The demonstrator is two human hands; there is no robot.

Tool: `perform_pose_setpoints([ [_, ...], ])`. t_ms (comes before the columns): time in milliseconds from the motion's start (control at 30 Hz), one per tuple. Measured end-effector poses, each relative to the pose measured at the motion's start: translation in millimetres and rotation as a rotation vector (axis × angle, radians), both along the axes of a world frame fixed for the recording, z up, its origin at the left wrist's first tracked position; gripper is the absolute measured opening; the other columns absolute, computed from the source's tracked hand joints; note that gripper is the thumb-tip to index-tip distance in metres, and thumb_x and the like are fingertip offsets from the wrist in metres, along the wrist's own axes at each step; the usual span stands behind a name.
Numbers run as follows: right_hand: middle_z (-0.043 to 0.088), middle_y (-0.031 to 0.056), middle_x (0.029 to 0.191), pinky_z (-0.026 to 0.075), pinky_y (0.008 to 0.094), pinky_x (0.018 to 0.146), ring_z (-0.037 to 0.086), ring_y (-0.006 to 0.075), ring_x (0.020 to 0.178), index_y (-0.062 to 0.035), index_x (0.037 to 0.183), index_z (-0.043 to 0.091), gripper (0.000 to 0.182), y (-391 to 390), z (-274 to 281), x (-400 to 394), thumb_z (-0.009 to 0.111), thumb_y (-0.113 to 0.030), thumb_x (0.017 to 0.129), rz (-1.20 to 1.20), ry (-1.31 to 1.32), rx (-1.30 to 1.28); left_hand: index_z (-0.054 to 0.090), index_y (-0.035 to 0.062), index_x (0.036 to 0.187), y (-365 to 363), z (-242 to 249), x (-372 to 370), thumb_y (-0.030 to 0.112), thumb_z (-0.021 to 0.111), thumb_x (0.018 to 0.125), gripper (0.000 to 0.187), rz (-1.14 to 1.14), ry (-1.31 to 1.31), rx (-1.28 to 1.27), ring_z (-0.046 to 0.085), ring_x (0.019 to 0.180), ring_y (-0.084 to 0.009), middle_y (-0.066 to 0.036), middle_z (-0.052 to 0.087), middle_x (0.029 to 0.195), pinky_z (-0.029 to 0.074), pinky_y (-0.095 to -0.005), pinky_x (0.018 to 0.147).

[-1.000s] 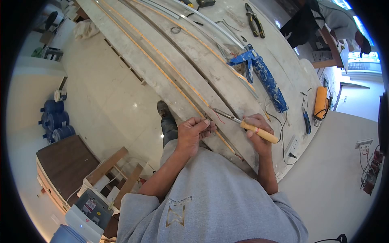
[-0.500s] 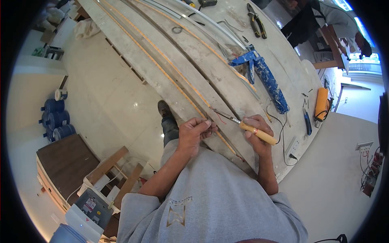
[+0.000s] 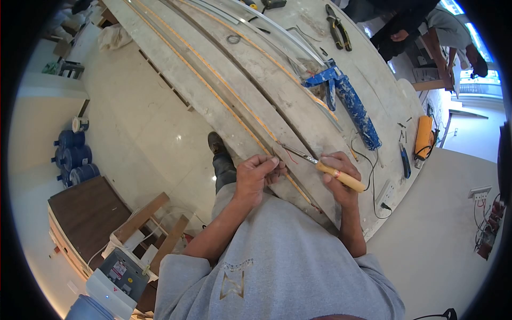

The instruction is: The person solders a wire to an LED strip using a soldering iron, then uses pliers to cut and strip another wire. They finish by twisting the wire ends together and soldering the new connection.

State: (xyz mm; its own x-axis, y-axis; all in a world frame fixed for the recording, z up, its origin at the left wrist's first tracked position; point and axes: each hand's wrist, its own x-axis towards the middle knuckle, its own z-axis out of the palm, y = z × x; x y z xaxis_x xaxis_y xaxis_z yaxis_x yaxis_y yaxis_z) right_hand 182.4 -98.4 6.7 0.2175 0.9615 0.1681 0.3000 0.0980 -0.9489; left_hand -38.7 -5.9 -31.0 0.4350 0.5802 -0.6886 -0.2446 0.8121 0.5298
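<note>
My right hand (image 3: 345,197) is closed around the wooden handle of a soldering iron (image 3: 357,184). The iron's metal shaft points left, its tip at the end of one LED strip (image 3: 234,101). A short red wire (image 3: 290,156) lies just under that tip. Left of the iron, my left hand (image 3: 253,176) is pinched, thumb against fingers, over a second LED strip (image 3: 205,85). Something thin and dark shows at those fingertips, too small to name. Both strips run lengthwise along pale boards on the workbench (image 3: 320,144).
Beyond my right hand lie a blue caulking gun (image 3: 357,112), pliers (image 3: 338,28), a utility knife (image 3: 405,161), an orange heat gun (image 3: 424,137) and a power strip (image 3: 386,193) with a plugged-in cord. Another person (image 3: 448,32) bends over at the upper right. Blue water jugs (image 3: 74,154) stand at left.
Both my hands and the soldering iron stay nearly in place. At the upper right, the other person has shifted, and their arms now show.
</note>
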Motion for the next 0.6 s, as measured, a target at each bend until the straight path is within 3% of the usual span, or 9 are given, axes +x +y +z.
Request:
perform_pose_setpoints([
  [333, 0.066, 0.0178, 0.103, 0.049, 0.0340, 0.085, 0.063, 0.0263, 0.098, -0.0026, 0.112, 0.070, 0.034, -7, -3, 5, 0.076, -0.017, 0.082, -0.028, 0.067, -0.006, 0.066, 0.0095, 0.087, 2, 6, 10, 0.020, 0.068, 0.092, 0.012, -0.081, 0.096, 0.004, 0.069, 0.073, -0.0128, -0.003, 0.071, 0.082, 0.051, -0.0266, 0.060],
  [600, 0.067, 0.0170, 0.101, 0.049, 0.0359, 0.087, 0.064, 0.0287, 0.100, -0.0019, 0.113, 0.070, 0.036, -5, -4, 5, 0.076, -0.017, 0.081, -0.022, 0.065, 0.009, 0.066, 0.0083, 0.086, 3, 10, 14, 0.018, 0.067, 0.092, 0.012, -0.049, 0.102, -0.013, 0.068, 0.072, -0.0120, -0.003, 0.071, 0.080, 0.051, -0.0254, 0.059],
])
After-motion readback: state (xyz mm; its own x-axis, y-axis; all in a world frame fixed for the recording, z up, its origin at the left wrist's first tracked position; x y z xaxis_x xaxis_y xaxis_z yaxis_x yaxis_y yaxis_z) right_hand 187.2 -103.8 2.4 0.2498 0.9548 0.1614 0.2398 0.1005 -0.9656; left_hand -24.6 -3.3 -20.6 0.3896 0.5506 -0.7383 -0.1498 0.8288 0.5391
